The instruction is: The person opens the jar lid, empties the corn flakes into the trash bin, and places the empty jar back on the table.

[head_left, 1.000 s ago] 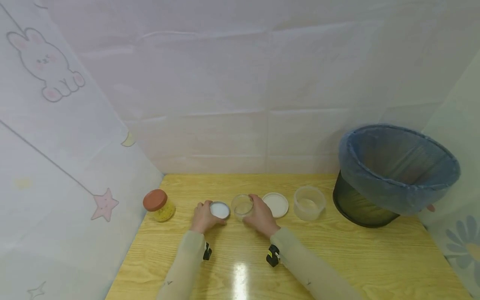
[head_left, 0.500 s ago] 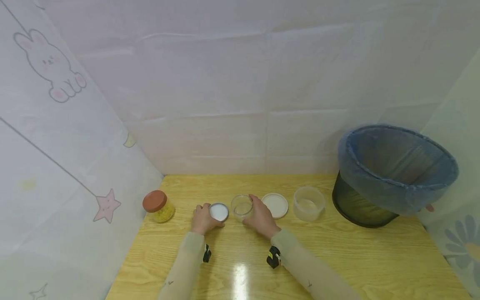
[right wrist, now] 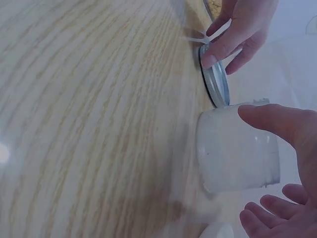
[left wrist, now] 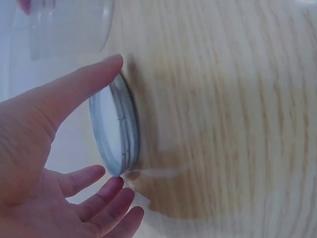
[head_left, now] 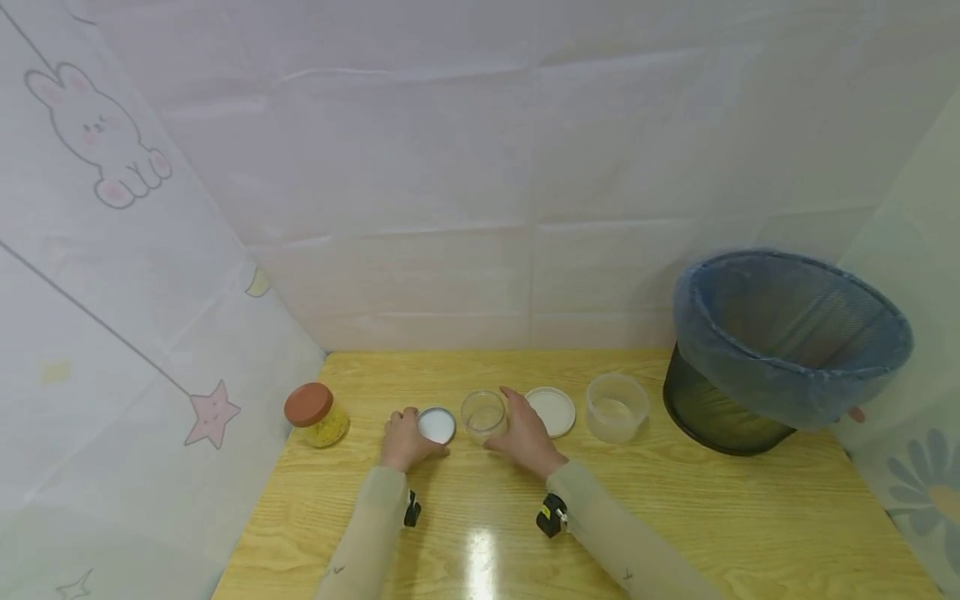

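A silver-rimmed jar lid [head_left: 437, 426] lies on the table, its white inside facing up. My left hand [head_left: 407, 442] is around it, thumb at the near rim and fingertips close to the far side. In the left wrist view, the thumb overlaps the lid's rim [left wrist: 125, 124] and the fingers are loosely spread. Just right of the lid stands a clear, open jar [head_left: 483, 413]. My right hand [head_left: 525, 435] is beside that jar, thumb by its near side. The right wrist view shows the thumb over the jar's wall [right wrist: 233, 148], the other fingers apart from it.
A white lid [head_left: 551, 412] lies right of my right hand, then a translucent round container [head_left: 617, 408]. At the far right stands a bin with a blue liner [head_left: 795, 333]. A jar with a brown lid [head_left: 309, 404] and yellow contents stands at the left edge.
My right hand has shifted slightly right and its fingers have loosened from the jar. The left hand has barely moved; the jar and lid keep their places.
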Demonstrator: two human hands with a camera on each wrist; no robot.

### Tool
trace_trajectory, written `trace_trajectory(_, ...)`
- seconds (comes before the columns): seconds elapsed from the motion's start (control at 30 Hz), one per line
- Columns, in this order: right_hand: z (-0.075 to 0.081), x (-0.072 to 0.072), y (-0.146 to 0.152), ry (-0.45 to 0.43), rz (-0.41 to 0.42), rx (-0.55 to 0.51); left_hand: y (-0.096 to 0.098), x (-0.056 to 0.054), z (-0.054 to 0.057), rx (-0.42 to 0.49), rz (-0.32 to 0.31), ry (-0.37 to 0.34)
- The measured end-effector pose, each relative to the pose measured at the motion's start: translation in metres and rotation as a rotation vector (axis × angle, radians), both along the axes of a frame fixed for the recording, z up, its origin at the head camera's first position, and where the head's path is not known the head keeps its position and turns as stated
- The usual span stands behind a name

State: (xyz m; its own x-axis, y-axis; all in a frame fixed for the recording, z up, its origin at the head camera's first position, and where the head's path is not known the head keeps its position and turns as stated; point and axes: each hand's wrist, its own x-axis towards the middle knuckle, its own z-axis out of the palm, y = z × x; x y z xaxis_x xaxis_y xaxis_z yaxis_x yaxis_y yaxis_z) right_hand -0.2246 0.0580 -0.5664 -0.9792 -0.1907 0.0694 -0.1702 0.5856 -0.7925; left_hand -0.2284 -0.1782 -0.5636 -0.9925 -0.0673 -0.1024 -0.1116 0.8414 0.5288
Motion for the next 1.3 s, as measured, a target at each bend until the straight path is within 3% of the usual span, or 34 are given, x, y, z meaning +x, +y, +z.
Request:
trace_trajectory(0.27, 0.018, 0.003, 0.010, 0.043, -0.013, -0.013, -0.006, 0.003, 0.014, 0.096, -0.013, -0.010)
trace_trajectory(0.6, 0.044, 0.011, 0.027, 0.105, 0.006, -0.117, -0.007, 0.006, 0.048, 0.181, -0.076, 0.040)
trace_trajectory(0.93, 0.067, 0.025, 0.038, 0.112, 0.053, -0.130, -0.004, 0.024, 0.083, 0.237, -0.170, 0.088)
trace_trajectory(1.13, 0.083, 0.039, 0.042, 0.052, 0.146, -0.100, -0.006, 0.039, 0.103, 0.242, -0.150, 0.135)
trace_trajectory(1.3, 0.088, 0.048, 0.041, 0.029, 0.225, -0.127, -0.015, 0.050, 0.111, 0.255, -0.121, 0.176)
